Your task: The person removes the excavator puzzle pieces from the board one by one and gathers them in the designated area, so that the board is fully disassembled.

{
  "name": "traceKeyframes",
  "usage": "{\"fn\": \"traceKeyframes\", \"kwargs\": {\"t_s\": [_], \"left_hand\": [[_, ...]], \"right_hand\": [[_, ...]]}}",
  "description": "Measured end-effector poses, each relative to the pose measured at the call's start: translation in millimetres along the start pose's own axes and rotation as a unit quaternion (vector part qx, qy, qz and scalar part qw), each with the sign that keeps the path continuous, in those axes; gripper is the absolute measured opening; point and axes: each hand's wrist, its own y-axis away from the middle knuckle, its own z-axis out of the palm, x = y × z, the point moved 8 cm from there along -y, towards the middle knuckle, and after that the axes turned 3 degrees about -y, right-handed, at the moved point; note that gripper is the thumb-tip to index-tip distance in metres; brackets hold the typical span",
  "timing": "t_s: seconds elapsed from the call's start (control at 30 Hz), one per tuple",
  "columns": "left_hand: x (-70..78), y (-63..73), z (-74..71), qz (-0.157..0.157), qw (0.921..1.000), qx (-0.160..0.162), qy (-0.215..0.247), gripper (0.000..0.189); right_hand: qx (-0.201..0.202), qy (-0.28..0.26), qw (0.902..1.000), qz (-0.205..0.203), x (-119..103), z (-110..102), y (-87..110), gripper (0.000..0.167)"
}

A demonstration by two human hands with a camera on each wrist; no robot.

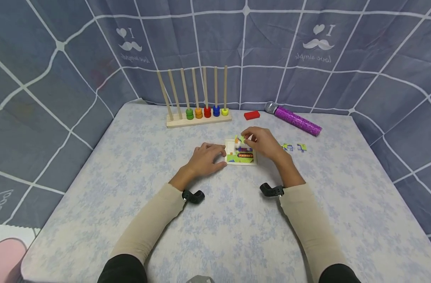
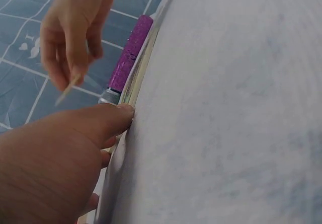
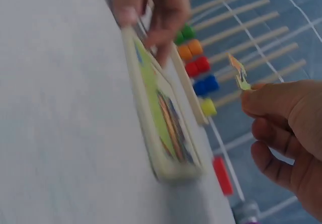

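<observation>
A small framed puzzle board (image 1: 240,164) lies on the table, its picture partly filled in with green, purple and orange parts. My left hand (image 1: 206,159) rests at the board's left side, thumb (image 2: 118,118) at the near corner and fingertips along the edge. Between thumb and forefinger, my right hand (image 1: 261,141) pinches a puzzle piece (image 3: 239,73) in green and orange. That piece is raised above the far part of the board. Two more puzzle pieces lie right of my right hand, one puzzle piece (image 1: 301,147) fully visible and the other partly beside the wrist.
Behind the board stands a wooden peg rack (image 1: 199,122) with coloured beads on its rods. A red block (image 1: 252,115) and a purple glittery microphone (image 1: 297,120) lie at the back. A patterned curtain (image 1: 272,51) hangs along the table's far edge.
</observation>
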Motion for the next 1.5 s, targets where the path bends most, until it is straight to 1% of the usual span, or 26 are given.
{"fn": "traceKeyframes", "kwargs": {"t_s": [0.1,0.23,0.33,0.4,0.47,0.7,0.87,1.1,1.27,1.4,1.5], "left_hand": [[1.4,-2.8,0.8,-0.001,1.0000,-0.003,-0.002,0.029],[3.6,-4.3,1.4,-0.004,1.0000,-0.008,-0.002,0.030],[4.6,-3.6,0.3,-0.008,0.9999,-0.011,0.001,0.030],[4.5,-2.6,-1.3,-0.011,0.9999,-0.010,0.003,0.029],[3.9,-2.0,-2.2,-0.014,0.9998,-0.008,0.007,0.029],[2.2,-3.4,3.0,-0.007,0.9999,-0.005,0.014,0.028],[1.1,-2.8,-0.6,-0.009,0.9999,-0.002,0.009,0.028],[1.0,-2.1,-3.3,-0.006,0.9999,-0.002,0.014,0.028],[0.3,-1.9,-4.1,-0.007,0.9999,0.001,0.014,0.028],[-0.2,-1.8,-3.1,-0.010,0.9999,0.004,0.013,0.027],[0.9,-1.9,-1.4,-0.008,0.9999,0.001,0.011,0.028]], "right_hand": [[0.025,0.009,0.9996,0.011,21.5,-23.8,18.9,0.019],[0.029,0.028,0.9976,0.056,60.0,-44.2,54.0,0.012],[0.015,0.036,0.9961,0.079,82.6,-49.9,77.5,0.010],[0.009,0.037,0.9962,0.079,90.9,-50.8,87.2,0.009],[0.007,0.035,0.9967,0.073,94.9,-50.5,92.2,0.008],[0.025,0.035,0.9978,0.051,96.7,-47.0,93.2,0.008],[0.036,0.032,0.9984,0.030,92.8,-45.6,90.4,0.009],[0.038,0.034,0.9984,0.026,90.9,-43.8,89.4,0.010],[0.043,0.033,0.9984,0.015,88.7,-43.7,88.9,0.010],[0.034,0.034,0.9987,0.013,87.0,-43.6,88.2,0.010],[0.017,0.031,0.9991,0.024,85.1,-44.1,88.6,0.012]]}}
